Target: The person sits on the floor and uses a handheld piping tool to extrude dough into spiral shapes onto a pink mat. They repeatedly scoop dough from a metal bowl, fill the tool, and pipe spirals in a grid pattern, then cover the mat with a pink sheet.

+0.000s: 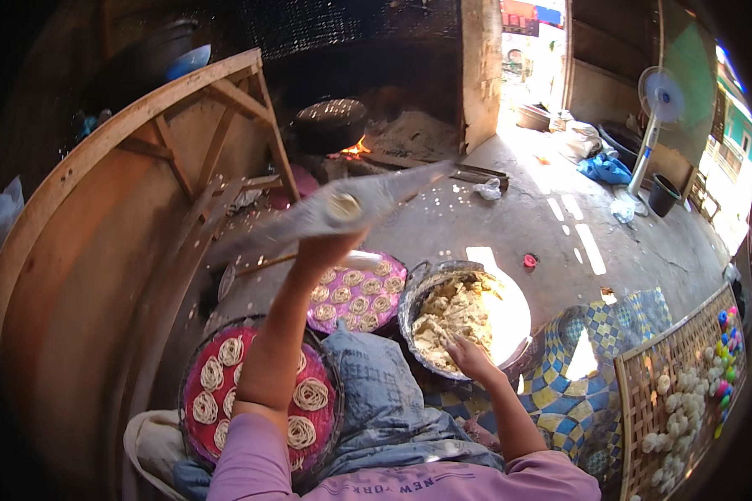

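My left hand, raised at the middle, is closed round a long greyish board with tapered ends, blurred by motion. Pale dough fills a round hole at its centre. My right hand reaches into a wide metal basin and touches the lumpy pale dough with its fingers apart; some fingertips are hard to make out. Below my left forearm sits a round red tray bearing coiled nests of dough strands. A pink tray with several more nests lies beyond it, left of the basin.
A fire burns under a dark pot at the back. On the left stands a wood-framed panel. At right, a woven rack holds pale clumps and coloured balls, beside a patterned mat. A standing fan is farther back.
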